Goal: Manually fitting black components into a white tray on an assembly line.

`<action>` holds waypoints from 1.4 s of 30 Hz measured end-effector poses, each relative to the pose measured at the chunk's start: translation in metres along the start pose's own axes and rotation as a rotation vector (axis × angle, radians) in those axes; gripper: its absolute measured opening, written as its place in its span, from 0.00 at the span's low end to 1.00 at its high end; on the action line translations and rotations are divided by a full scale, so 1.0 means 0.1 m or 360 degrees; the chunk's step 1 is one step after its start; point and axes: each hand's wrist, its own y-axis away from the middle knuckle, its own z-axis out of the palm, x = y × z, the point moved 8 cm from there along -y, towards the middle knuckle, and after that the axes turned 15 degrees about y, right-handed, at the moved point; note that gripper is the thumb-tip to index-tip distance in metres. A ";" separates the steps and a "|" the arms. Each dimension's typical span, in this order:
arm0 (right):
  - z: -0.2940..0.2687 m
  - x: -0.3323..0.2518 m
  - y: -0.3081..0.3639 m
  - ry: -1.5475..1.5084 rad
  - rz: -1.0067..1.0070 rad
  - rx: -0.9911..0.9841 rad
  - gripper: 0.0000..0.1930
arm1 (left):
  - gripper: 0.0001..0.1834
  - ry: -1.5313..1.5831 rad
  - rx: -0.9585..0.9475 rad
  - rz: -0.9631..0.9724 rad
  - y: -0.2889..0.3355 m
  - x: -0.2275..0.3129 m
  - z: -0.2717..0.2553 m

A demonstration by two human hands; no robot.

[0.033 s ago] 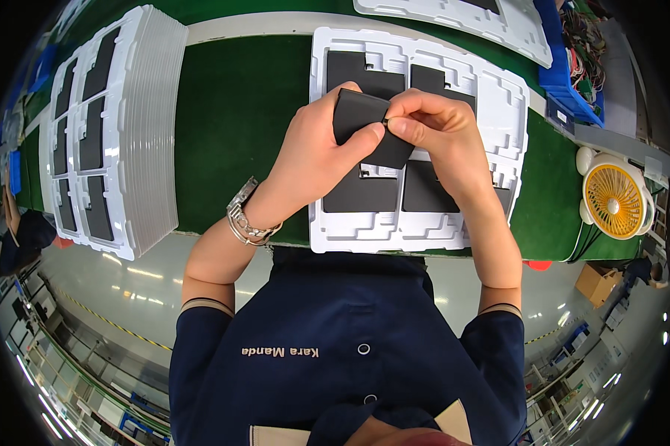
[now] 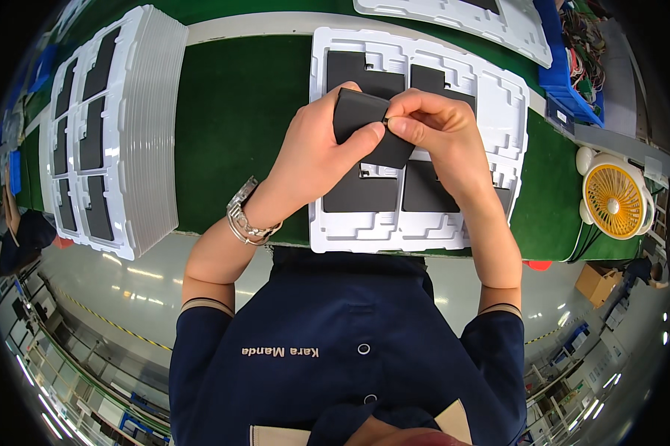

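Observation:
My left hand (image 2: 312, 149) holds up a flat black L-shaped piece (image 2: 358, 115) that looks like a battery pack, thumb on its face and fingers behind. At the notch in its edge, the thumb and forefinger of my right hand (image 2: 442, 132) pinch a small dark tab; the fingertips mostly hide it. Below both hands lies a white moulded tray (image 2: 502, 93). Several similar black packs (image 2: 358, 197) rest in its compartments, some partly covered by my hands, with small connectors showing at their notches. A compartment at the tray's far right holds no pack.
A tall stack of white trays (image 2: 153, 134) with black packs on top stands at the left of the green table mat (image 2: 238, 126). Another white tray (image 2: 461, 22) lies at the far side. A blue bin (image 2: 565, 93) of wires and a yellow-and-white fan (image 2: 613, 204) are at the right.

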 end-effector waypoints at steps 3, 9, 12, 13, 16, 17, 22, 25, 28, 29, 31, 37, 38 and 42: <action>-0.02 -0.02 0.01 -0.0033 -0.0004 -0.0007 0.05 | 0.11 0.0215 -0.0048 -0.0054 0.00 -0.04 0.02; -0.12 -0.15 0.05 0.0311 -0.0025 -0.0108 0.06 | 0.12 0.0475 0.0012 -0.0198 0.03 -0.03 0.01; -0.12 -0.17 0.08 0.0511 -0.0076 -0.0106 0.07 | 0.13 0.0498 0.0022 -0.0123 0.01 -0.06 0.01; -0.12 -0.19 0.09 0.0547 -0.0101 -0.0080 0.08 | 0.13 0.0498 0.0000 -0.0116 0.00 -0.07 0.01; -0.21 -0.24 0.16 0.0691 0.0018 -0.0072 0.07 | 0.13 0.0508 -0.0039 -0.0130 -0.01 -0.11 0.01; -0.31 -0.29 0.18 0.0741 -0.0015 -0.0004 0.07 | 0.13 0.0519 -0.0035 -0.0158 -0.02 -0.15 0.01; -1.20 -0.19 0.40 0.0925 -0.0012 0.0363 0.08 | 0.15 0.0227 0.0037 0.0043 -0.01 0.04 -0.07; -1.76 0.04 0.61 0.1006 0.0264 0.0592 0.11 | 0.14 0.0351 0.0101 0.0127 -0.04 0.09 -0.07; -1.99 0.43 0.52 0.1165 0.0213 0.0578 0.11 | 0.13 0.0215 0.0142 0.0183 -0.02 0.09 -0.11; -1.99 0.47 0.51 0.1182 0.0217 0.0620 0.11 | 0.12 0.0169 0.0133 0.0209 -0.03 0.09 -0.11; -1.94 0.51 0.49 0.1212 0.0223 0.0701 0.10 | 0.13 0.0140 0.0108 0.0146 -0.05 0.07 -0.10; -1.49 0.15 0.58 0.1658 0.0027 0.0982 0.14 | 0.13 0.0135 0.0134 0.0126 -0.07 0.05 -0.15; -1.37 0.07 0.60 0.1710 -0.0071 0.0972 0.14 | 0.13 0.0148 0.0137 0.0129 -0.07 0.05 -0.15; -0.91 -0.13 0.51 0.1905 -0.0299 0.0807 0.12 | 0.13 0.0150 0.0139 0.0132 -0.07 0.05 -0.16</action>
